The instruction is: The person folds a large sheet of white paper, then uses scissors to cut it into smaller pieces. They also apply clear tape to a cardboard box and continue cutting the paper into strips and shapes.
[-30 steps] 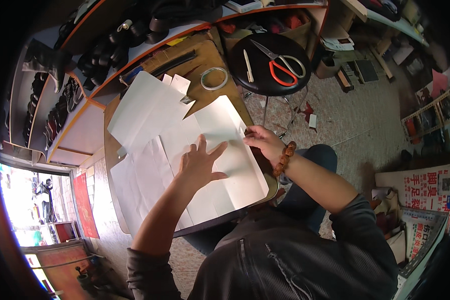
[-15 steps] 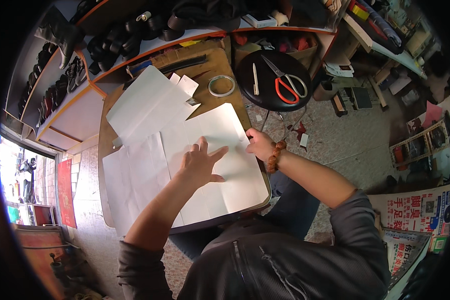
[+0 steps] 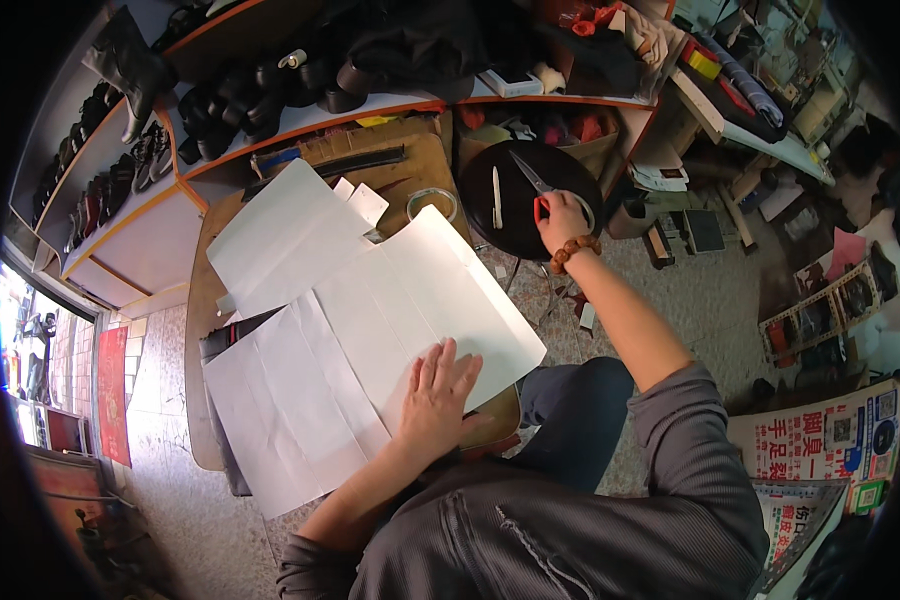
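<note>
My left hand [image 3: 436, 395] lies flat, fingers stretched, on the near edge of a large white sheet of paper [image 3: 440, 290]. The sheet has fold lines and is joined or overlapped by more white paper [image 3: 290, 385] on the left and at the far left. Over the round black stool [image 3: 495, 200], my right hand [image 3: 562, 220], with a beaded bracelet at its wrist, closes on the handles of a pair of scissors [image 3: 532, 172]. Most of the red handle is hidden under the fingers, and the blades point away to the far left. A white pen-like tool [image 3: 497, 198] lies beside them on the stool.
The paper rests on a brown wooden board [image 3: 206, 300]. A tape roll [image 3: 432, 205] sits near its far right corner. Shelves of black shoes [image 3: 230, 95] stand behind and to the left. Printed sheets [image 3: 820, 430] lie at the lower right, and scraps dot the floor.
My right hand has left the paper's right edge and reached out to the scissors on the stool. My left hand has slid nearer to me, and the paper has turned and shifted.
</note>
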